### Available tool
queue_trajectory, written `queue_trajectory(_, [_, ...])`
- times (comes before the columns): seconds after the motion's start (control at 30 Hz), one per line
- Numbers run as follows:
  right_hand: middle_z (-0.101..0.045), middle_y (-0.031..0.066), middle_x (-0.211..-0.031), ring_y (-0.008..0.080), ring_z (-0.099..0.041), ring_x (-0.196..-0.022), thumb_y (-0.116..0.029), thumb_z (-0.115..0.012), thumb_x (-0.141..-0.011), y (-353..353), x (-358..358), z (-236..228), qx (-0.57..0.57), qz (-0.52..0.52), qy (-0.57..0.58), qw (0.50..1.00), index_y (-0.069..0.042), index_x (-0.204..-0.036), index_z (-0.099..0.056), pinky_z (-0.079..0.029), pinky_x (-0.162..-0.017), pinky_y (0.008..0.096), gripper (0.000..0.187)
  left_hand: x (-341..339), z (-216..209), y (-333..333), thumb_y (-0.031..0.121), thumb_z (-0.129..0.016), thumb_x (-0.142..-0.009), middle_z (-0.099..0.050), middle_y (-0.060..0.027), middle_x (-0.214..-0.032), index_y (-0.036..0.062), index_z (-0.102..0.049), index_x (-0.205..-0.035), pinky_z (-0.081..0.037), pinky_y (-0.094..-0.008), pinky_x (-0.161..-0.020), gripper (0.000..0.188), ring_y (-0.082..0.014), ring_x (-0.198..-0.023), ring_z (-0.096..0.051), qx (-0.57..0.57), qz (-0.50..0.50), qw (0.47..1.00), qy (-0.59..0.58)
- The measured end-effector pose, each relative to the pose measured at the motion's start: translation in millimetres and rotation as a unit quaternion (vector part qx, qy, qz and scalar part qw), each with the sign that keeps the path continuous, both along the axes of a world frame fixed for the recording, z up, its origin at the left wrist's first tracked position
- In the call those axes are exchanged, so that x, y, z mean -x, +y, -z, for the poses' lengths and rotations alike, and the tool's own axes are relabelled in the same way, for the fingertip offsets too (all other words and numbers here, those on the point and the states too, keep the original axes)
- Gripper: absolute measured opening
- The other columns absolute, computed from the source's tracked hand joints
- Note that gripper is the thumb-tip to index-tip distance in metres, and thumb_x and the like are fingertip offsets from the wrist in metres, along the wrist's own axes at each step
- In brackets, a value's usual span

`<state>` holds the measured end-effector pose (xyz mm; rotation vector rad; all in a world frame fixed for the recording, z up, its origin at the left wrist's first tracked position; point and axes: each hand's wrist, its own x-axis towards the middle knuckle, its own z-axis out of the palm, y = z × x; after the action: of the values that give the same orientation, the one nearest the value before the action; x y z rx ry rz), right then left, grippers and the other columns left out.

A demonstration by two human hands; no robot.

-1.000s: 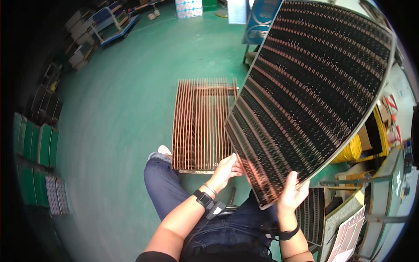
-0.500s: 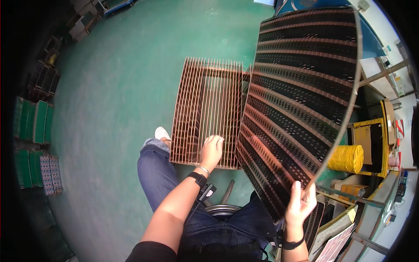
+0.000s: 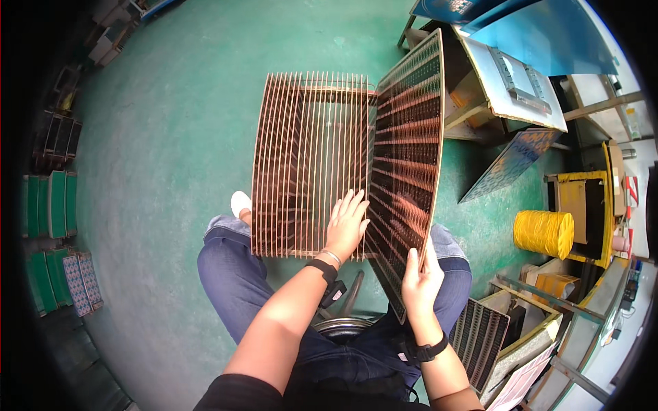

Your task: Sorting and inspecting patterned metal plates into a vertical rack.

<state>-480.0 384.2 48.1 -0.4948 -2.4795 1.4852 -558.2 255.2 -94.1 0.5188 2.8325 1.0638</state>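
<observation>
In front of my knees stands a rack [image 3: 274, 164] with a row of thin copper-coloured slats, or plates seen edge-on; which, I cannot tell. My left hand [image 3: 348, 220] rests on its near right part, fingers stretched and spread. At the rack's right side a large dark panel [image 3: 409, 130], striped with copper-coloured rows of small marks, stands nearly upright and a little tilted. My right hand [image 3: 421, 282] grips the panel's near right edge, thumb on the face toward me. The panel's left edge is close against the rack; whether it sits in a slot cannot be made out.
A yellow roll [image 3: 543, 233] stands on the green floor to the right. Behind the panel are a bench [image 3: 510, 72] and a leaning patterned sheet [image 3: 507, 164]. Another dark panel [image 3: 478, 335] leans near my right knee. Green boxes [image 3: 49, 204] are stacked at far left.
The panel has swung left and turned more edge-on, closer to the rack, with my right hand still holding it. My left hand has moved right and its fingers have spread.
</observation>
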Motion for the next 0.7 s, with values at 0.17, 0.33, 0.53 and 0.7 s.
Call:
queue_trajectory(0.17, [-0.059,0.0171,-0.117,0.018,-0.056,-0.107,0.001,-0.048,-0.09,6,21,9,0.039,-0.003,-0.017,0.999,0.006,-0.127,-0.045,-0.042,-0.092,0.0278,0.038,0,4,0,0.016,-0.063,-0.08,-0.039,-0.0123,-0.138,0.0018,-0.057,-0.091,-0.025,-0.0457,-0.108,0.02,-0.0311,-0.132,-0.03,0.042,0.011,0.999,0.02])
queue_trajectory(0.33, [-0.061,0.0261,-0.091,0.0301,-0.064,-0.067,0.0,-0.046,-0.087,2,54,45,-0.011,-0.008,-0.02,1.0,-0.011,-0.135,-0.041,-0.05,-0.062,0.0383,0.05,-8,2,15,0.027,-0.062,-0.08,-0.031,-0.0137,-0.144,0.0,-0.06,-0.09,-0.021,-0.0483,-0.109,0.029,-0.0328,-0.134,-0.024,0.091,0.013,0.996,0.019])
queue_trajectory(0.53, [-0.062,0.0261,-0.089,0.0361,-0.063,-0.072,0.001,-0.044,-0.086,-17,57,36,-0.014,-0.035,-0.023,0.999,-0.012,-0.137,-0.039,-0.049,-0.066,0.0393,0.053,-11,16,18,0.018,-0.061,-0.074,-0.029,-0.0168,-0.144,-0.0041,-0.06,-0.09,-0.017,-0.0501,-0.11,0.028,-0.0341,-0.136,-0.021,0.137,-0.018,0.99,0.041])
queue_trajectory(0.7, [-0.06,0.0255,-0.099,0.0356,-0.058,-0.088,0.008,-0.044,-0.083,5,63,35,0.038,-0.03,-0.033,0.998,-0.01,-0.137,-0.039,-0.046,-0.08,0.0378,0.057,-10,11,20,0.018,-0.063,-0.074,-0.029,-0.0147,-0.145,-0.0014,-0.061,-0.09,-0.017,-0.0487,-0.11,0.025,-0.0323,-0.136,-0.021,0.143,-0.013,0.989,0.03])
